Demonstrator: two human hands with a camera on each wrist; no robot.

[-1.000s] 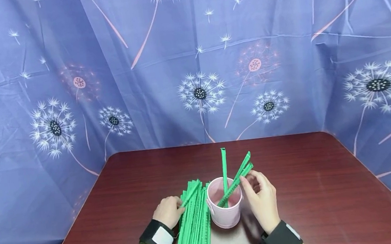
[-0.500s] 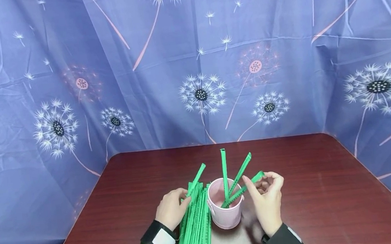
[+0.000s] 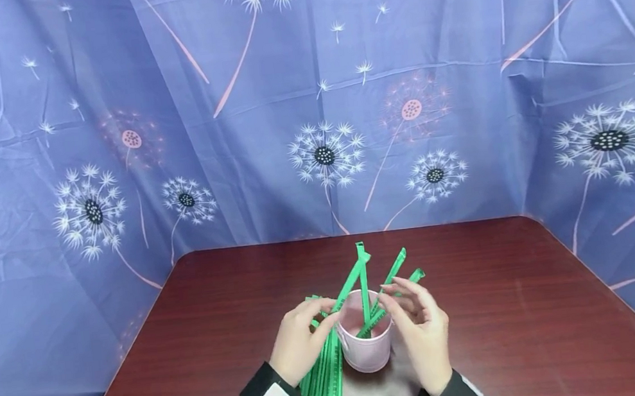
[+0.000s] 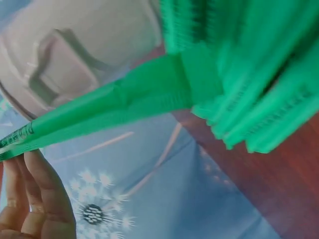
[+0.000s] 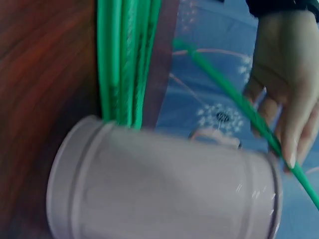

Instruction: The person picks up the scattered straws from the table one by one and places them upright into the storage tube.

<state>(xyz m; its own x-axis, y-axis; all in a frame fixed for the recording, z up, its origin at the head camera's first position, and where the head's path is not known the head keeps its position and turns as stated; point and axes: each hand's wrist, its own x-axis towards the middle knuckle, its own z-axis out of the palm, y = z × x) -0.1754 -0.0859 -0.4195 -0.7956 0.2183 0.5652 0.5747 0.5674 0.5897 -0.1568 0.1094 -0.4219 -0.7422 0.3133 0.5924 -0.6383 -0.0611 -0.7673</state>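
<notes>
My left hand (image 3: 298, 342) pinches a green wrapped straw (image 3: 353, 281), tilted up to the right beside the bucket; the left wrist view shows this wrapped straw (image 4: 124, 99) across the fingertips. A pile of green wrapped straws (image 3: 327, 390) lies under that hand. Right of the pile stands a pale pink bucket (image 3: 367, 353) with three wrapped straws in it, one nearly upright and two leaning right. At the bucket's right rim is my right hand (image 3: 427, 335), thumb and fingers apart, partly covering the leaning straws. The right wrist view shows the left hand (image 5: 286, 84), not the right.
A dark reddish-brown table (image 3: 515, 306) lies under everything. Behind and beside it hangs a blue curtain (image 3: 269, 183) with dandelion prints. The bucket has a small side handle (image 4: 62, 67), seen in the left wrist view.
My left hand has lifted a wrapped straw off the pile and moved it right, toward the bucket. The right hand has let go of a leaning straw and shifted slightly left.
</notes>
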